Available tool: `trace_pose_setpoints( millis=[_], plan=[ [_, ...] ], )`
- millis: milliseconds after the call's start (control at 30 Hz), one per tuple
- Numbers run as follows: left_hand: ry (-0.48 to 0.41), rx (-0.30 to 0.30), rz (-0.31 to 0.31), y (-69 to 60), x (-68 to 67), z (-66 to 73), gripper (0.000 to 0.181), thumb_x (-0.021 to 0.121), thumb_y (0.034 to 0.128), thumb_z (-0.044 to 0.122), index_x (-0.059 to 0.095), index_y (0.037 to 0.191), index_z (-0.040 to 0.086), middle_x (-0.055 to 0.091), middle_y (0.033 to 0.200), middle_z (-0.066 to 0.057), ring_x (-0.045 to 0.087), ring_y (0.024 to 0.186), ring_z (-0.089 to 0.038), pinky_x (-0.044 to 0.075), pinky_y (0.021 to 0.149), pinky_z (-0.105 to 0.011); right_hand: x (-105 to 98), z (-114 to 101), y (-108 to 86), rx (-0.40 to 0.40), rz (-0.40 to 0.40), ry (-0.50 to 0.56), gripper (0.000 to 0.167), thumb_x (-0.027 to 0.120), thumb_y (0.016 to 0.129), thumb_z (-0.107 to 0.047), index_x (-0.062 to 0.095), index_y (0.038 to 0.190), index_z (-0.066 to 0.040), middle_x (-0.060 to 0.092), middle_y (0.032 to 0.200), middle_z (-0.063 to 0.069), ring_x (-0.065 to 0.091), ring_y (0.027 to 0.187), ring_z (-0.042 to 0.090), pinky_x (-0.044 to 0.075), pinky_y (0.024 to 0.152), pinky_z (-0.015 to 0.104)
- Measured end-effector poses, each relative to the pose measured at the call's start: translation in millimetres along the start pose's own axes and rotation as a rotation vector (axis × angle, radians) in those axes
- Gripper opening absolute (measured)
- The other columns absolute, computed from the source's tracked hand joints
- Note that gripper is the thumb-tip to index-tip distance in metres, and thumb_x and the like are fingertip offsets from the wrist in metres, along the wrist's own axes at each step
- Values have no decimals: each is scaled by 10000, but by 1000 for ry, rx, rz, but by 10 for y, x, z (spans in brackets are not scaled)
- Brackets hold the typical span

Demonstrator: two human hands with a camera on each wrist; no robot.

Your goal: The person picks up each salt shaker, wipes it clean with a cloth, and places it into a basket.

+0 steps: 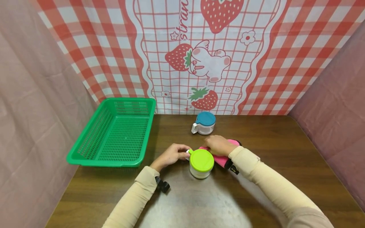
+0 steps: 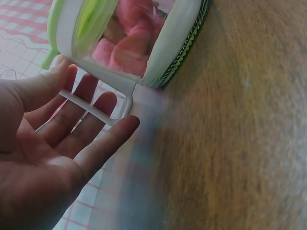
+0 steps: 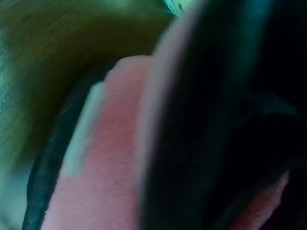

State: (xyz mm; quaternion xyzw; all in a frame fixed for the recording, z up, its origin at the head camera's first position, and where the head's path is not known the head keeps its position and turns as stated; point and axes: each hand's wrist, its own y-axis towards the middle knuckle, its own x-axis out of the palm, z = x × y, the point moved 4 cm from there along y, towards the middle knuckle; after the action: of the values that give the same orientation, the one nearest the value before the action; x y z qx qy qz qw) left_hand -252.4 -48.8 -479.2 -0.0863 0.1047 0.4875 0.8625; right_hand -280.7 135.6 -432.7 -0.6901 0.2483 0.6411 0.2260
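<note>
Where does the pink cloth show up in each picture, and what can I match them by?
Head: the pink cloth lies right of centre, under the right hand, beside the lime-lidded jar.
Left wrist: the pink cloth is at the top, seen through the jar's clear side.
Right wrist: the pink cloth is lower left of centre, close up.
Shared landmark: the brown wooden table.

2 cream sleeves (image 1: 129,201), gathered cuffs (image 1: 147,179); small black device (image 1: 163,185) beside left cuff.
</note>
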Motion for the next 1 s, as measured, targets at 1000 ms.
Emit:
trace_pose_setpoints(
  millis=[1000],
  plan=[
    [6, -5, 34, -31, -5, 12, 277, 645, 908, 46, 650, 1154, -80, 671, 1119, -230, 597, 890, -77, 578, 834, -333, -244, 161, -533, 181, 171, 576, 174, 698, 850, -52, 626, 708, -121, 512, 718, -50, 449, 693, 78, 382, 637, 211]
  ],
)
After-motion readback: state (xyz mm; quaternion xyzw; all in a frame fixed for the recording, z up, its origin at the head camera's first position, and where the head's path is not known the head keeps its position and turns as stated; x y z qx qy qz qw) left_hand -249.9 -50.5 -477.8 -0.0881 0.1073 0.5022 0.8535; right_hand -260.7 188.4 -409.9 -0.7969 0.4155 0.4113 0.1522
